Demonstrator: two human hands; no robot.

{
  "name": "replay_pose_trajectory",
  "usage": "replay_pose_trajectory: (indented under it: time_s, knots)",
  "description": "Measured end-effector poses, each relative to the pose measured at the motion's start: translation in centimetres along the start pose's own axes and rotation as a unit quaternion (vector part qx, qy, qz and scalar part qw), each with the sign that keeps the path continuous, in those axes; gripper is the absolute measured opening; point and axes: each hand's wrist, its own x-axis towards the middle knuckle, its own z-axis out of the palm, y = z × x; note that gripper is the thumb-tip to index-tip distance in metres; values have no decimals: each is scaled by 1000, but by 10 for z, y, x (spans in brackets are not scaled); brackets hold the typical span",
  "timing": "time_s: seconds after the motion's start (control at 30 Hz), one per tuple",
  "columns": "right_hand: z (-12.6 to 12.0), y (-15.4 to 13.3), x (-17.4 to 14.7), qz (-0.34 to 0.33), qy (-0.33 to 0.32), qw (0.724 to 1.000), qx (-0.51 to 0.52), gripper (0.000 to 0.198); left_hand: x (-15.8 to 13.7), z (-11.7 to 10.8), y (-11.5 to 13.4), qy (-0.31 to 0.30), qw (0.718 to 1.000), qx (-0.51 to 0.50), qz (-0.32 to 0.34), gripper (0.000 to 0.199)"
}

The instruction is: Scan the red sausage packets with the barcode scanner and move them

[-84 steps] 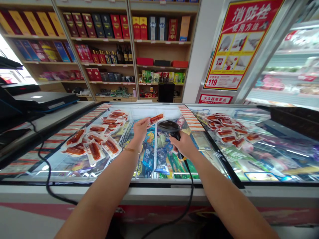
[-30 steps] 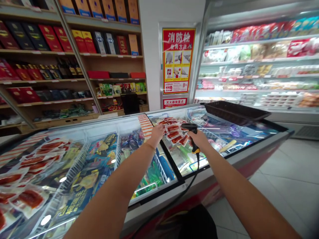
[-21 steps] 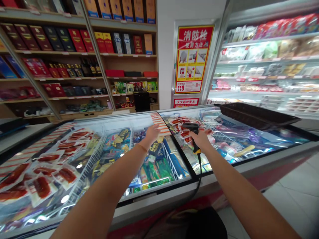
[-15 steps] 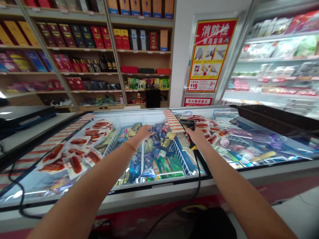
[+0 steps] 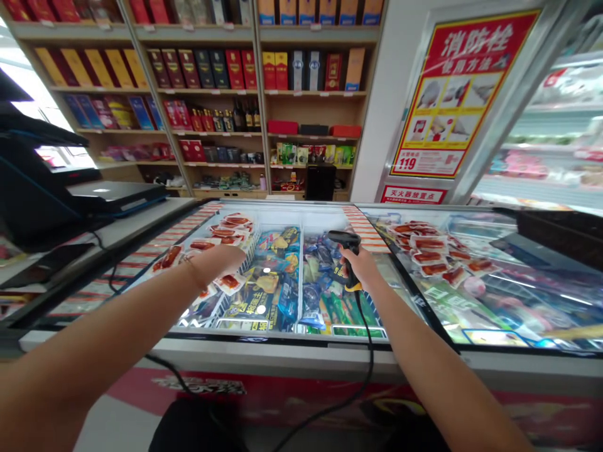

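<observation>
Shop shelves [image 5: 313, 107] behind a glass-topped freezer [image 5: 292, 353], with a scanner [image 5: 345, 239] gripped over it

By the closed fingers of the right hand [image 5: 360, 263], the scanner's handle is wrapped firmly. Its cable [image 5: 370, 351] is hung below it. Meat packs [image 5: 235, 230] are laid to the left of the scanner, and a second heap [image 5: 428, 245] is spread to its right. To the scanner's left, over the nearer packs, the left hand [image 5: 221, 258] is stretched; its fingers are blurred and partly hidden, so how far they are opened, or whether anything is held, cannot be told. The meat packs can be judged light and hardly fragile, with firm contents in thin, probably slippery film; they would be best pinched by a flat edge. The scanner can be judged stiff and fairly light, best gripped around its handle, though some drag from the cable may be felt.
</observation>
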Motion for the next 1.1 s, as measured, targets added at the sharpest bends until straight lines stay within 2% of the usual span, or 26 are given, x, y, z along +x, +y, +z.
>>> replay_pose_trajectory:
  time_s: [0.1,0.23,0.37,0.47,0.53,0.6,0.67,0.77,0.87,0.97,1.1]
  knots:
    - [-6,0,-1,-5,4,1000,1,20,3,-3,17,-87,992,93,20,21]
    - [-9,0,-4,-20,2,1000,-6,17,20,-9,62,-102,991,70,50,33]
    - [-8,0,-5,-26,-1,999,-26,19,45,12,116,-30,994,-44,94,35]
    - [-9,1,-5,-30,-10,999,-37,21,61,37,147,59,985,-144,80,42]
    - [-9,2,-4,-35,-14,999,-40,21,66,50,158,114,975,-180,61,52]
    - [-9,3,-5,-43,-14,998,-52,21,67,56,162,150,971,-184,38,64]
    - [-9,4,-5,-52,-14,996,-70,22,65,58,160,164,973,-160,10,66]
    - [-8,6,-7,-63,-21,993,-93,21,62,56,152,137,982,-125,-22,50]
    - [-7,5,-10,-71,-31,990,-114,19,62,55,142,121,979,-161,-25,33]
    - [-6,1,-16,-70,-42,988,-130,18,64,56,134,136,965,-224,-26,23]
    - [-3,-5,-26,-63,-58,986,-144,15,66,57,129,170,944,-280,-50,21]
